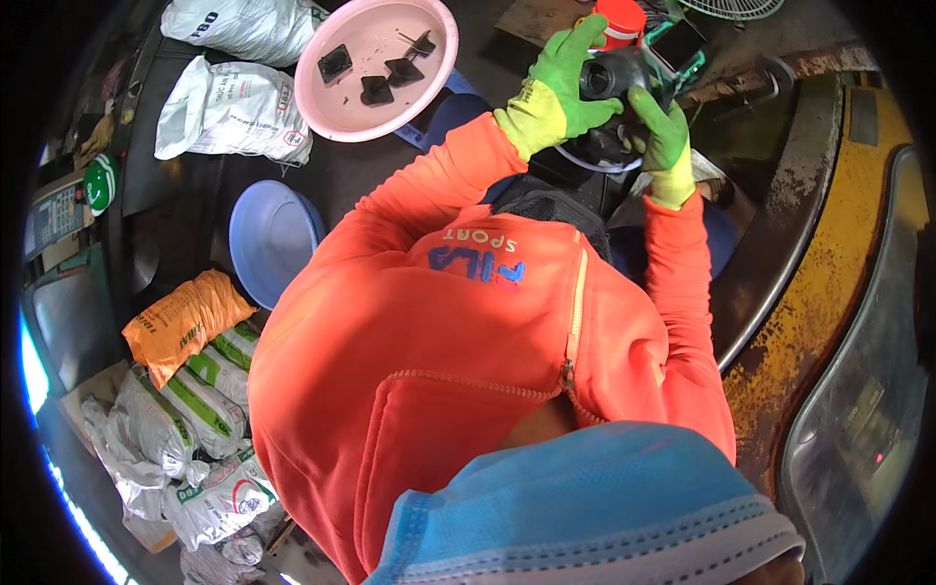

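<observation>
Both my hands wear green gloves with yellow cuffs and are raised at the upper right of the head view. A black hollow part [606, 76] with a round opening is between them. My left hand [570, 86] grips its left side, fingers stretched up along it and thumb beneath. On the other side my right hand [665, 136] is closed against the part's lower right, its fingertips partly hidden. Just under the hands is a dark container [603, 156] with a pale rim, mostly covered by them. A red tub [620, 21] stands right behind the part.
A pink basin [310, 97] at the upper left holds several black square pieces. A blue basin [273, 244], white sacks [234, 109] and an orange sack [187, 322] lie to the left. A rusty yellow machine frame [809, 331] curves along the right. A fan [736, 6] is at the top.
</observation>
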### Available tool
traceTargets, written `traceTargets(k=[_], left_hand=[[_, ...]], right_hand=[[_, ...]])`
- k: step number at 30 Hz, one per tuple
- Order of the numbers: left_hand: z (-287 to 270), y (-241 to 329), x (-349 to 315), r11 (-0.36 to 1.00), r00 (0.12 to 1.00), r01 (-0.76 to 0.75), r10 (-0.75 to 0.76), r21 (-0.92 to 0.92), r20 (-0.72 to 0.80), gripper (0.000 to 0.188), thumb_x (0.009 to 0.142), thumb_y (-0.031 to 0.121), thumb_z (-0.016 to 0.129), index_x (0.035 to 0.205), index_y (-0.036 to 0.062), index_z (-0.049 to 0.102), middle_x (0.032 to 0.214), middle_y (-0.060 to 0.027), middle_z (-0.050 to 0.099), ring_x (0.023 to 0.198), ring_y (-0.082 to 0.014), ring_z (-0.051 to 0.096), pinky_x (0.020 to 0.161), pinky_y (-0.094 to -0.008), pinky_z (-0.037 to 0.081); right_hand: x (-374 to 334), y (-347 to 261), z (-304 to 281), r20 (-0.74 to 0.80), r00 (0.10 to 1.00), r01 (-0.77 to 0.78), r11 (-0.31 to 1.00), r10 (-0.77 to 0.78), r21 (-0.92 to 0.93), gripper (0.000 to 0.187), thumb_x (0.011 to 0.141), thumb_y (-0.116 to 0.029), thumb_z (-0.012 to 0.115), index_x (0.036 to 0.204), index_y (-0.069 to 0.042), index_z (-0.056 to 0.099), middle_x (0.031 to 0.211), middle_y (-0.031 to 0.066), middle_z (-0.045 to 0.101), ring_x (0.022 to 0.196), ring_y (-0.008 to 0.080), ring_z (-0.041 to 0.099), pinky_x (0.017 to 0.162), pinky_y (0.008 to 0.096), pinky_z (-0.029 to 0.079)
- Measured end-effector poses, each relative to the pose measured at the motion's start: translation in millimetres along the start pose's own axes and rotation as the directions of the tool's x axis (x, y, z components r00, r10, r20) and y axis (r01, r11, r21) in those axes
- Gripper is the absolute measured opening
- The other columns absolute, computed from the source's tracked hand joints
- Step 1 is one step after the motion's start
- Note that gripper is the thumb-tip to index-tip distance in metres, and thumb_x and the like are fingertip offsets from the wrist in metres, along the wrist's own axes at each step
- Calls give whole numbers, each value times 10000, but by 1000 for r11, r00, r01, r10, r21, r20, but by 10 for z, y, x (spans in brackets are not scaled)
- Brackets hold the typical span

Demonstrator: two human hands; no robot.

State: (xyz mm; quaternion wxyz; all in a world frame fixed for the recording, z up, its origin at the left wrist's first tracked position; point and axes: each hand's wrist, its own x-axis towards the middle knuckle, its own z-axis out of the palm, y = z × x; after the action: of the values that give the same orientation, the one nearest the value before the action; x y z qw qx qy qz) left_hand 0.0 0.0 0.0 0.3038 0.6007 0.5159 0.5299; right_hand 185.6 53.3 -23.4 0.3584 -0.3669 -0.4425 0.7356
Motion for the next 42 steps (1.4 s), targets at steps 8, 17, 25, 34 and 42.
traceTargets(k=[8, 17, 25, 34, 42], left_hand=[[-34, 302, 202, 756, 834, -548, 456, 359, 312, 683, 621, 458, 845, 1194, 141, 647, 1341, -95, 562, 1236, -352, 496, 1053, -512, 365], [127, 370, 69, 932, 932, -359, 354, 55, 84, 638, 622, 291, 893, 1156, 43, 648, 1171, -133, 648, 1080, -291, 625, 937, -407, 498], [318, 508, -134, 941, 941, -332, 335, 64, -49, 581, 635, 287, 871, 1107, 42, 636, 1046, -124, 669, 963, -283, 642, 858, -392, 522], [196, 497, -120, 951, 951, -307, 308, -32, 28, 575, 634, 331, 878, 1069, 27, 658, 1049, -132, 687, 953, -285, 674, 863, -370, 542], [116, 474, -64, 955, 910, -262, 293, -141, 292, 517, 675, 283, 850, 1110, 62, 677, 1119, -103, 689, 995, -253, 669, 894, -361, 533]], right_hand=[[-485, -124, 124, -212, 977, 52, 977, -7, 206, 389, 963, -388, 560, 1110, -40, 653, 876, 38, 687, 556, 94, 556, 445, 210, 368], [-707, 399, 57, -104, 957, 274, 962, -272, 2, 296, 993, -195, 542, 1240, -34, 563, 920, 7, 623, 753, 86, 565, 657, 239, 449], [-498, 358, 173, 139, 600, 546, 276, -787, -791, 326, 821, -129, 666, 1135, -47, 630, 1007, 124, 680, 938, 313, 664, 800, 353, 516], [-625, -203, 354, 310, 752, 581, 363, -582, -729, 500, 784, -130, 757, 1223, -11, 549, 1144, 124, 645, 1034, 227, 635, 871, 346, 514], [-711, -288, 211, 401, 848, 522, 670, -346, -527, 606, 778, -185, 810, 1285, -26, 520, 1180, 69, 628, 1039, 175, 600, 901, 335, 496]])
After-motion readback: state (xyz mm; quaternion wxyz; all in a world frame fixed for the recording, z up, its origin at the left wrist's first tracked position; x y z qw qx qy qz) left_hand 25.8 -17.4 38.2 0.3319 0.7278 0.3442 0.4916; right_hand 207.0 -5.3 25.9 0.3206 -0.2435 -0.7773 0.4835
